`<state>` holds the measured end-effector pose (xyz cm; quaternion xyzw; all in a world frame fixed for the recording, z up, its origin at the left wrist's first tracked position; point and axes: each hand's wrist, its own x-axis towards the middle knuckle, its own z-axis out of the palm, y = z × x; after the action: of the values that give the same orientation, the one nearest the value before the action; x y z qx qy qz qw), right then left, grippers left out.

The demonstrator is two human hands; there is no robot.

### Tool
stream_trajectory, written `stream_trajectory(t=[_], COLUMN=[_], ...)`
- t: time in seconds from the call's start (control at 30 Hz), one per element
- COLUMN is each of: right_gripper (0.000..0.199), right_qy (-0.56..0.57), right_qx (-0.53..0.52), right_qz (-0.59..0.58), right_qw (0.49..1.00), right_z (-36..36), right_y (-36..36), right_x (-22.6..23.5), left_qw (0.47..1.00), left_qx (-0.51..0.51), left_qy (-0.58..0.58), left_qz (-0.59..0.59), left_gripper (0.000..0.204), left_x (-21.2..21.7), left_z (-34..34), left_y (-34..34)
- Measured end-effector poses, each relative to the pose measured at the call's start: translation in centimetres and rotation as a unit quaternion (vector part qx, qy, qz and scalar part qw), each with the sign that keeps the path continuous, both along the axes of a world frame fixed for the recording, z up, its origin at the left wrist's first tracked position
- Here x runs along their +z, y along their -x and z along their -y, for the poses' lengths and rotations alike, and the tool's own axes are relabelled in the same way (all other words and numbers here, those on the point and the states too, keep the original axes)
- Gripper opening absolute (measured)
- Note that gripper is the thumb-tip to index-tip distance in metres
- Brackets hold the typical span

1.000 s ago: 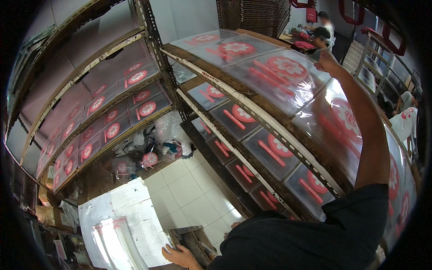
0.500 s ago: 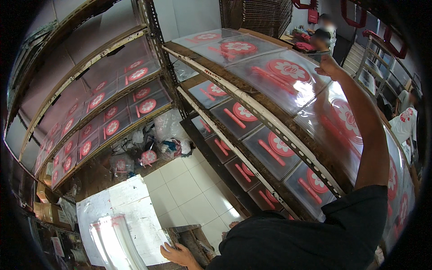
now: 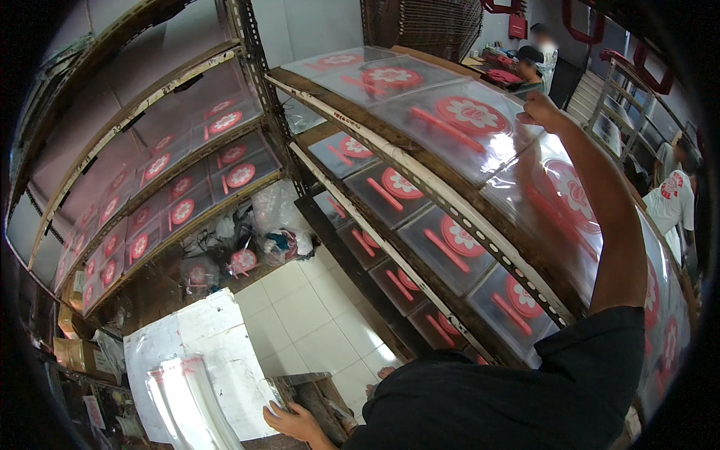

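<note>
Reaching out over the top rack shelf on the right, my right hand point(image 3: 540, 114) is closed at the far edge of a clear plastic sheet point(image 3: 559, 199) printed with a red round flower design and a red bar. The sheet lies on the shelf among similar ones, such as the printed sheet point(image 3: 472, 120) beside it. At the lower left, my left hand point(image 3: 294, 424) grips the right edge of a white board point(image 3: 229, 330), its fingers over the edge. Several shiny clear plastic sheets point(image 3: 184, 397) lie on that board, curved and glaring with light.
A second rack point(image 3: 161, 187) on the left carries more printed sheets. Plastic bags and cloths point(image 3: 277, 225) are heaped under it, near cardboard boxes point(image 3: 82, 356). White floor tiles point(image 3: 311, 311) show between the racks. Two people stand far right, another person point(image 3: 669, 199) nearer.
The view has shifted slightly, so the racks and board sit a little further left. Both hands keep their places on the sheet and the board.
</note>
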<state>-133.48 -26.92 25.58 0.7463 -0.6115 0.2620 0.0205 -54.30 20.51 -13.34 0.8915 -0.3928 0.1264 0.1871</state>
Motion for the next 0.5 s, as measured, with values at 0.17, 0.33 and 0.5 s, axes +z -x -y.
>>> stream_trajectory(t=[0.17, 0.33, 0.5], right_gripper=[0.027, 0.029, 0.034], right_qy=[-0.077, 0.020, 0.043], right_qx=[-0.063, -0.035, -0.005], right_qz=[0.071, -0.389, -0.267], right_qw=[0.992, 0.920, 0.963], right_z=[-0.1, 2.9, 4.1], right_y=[-2.9, -7.5, -4.9], right_x=[-0.5, 3.2, 8.3], left_qw=[1.000, 0.997, 0.982], left_qx=[0.012, 0.024, -0.046], left_qy=[0.022, 0.065, 0.162], left_qz=[-0.003, -0.021, -0.083], left_gripper=[0.051, 0.055, 0.049], left_x=[0.4, 0.5, 3.1], left_z=[-0.2, -1.9, -0.3], left_y=[-0.3, -0.4, -0.5])
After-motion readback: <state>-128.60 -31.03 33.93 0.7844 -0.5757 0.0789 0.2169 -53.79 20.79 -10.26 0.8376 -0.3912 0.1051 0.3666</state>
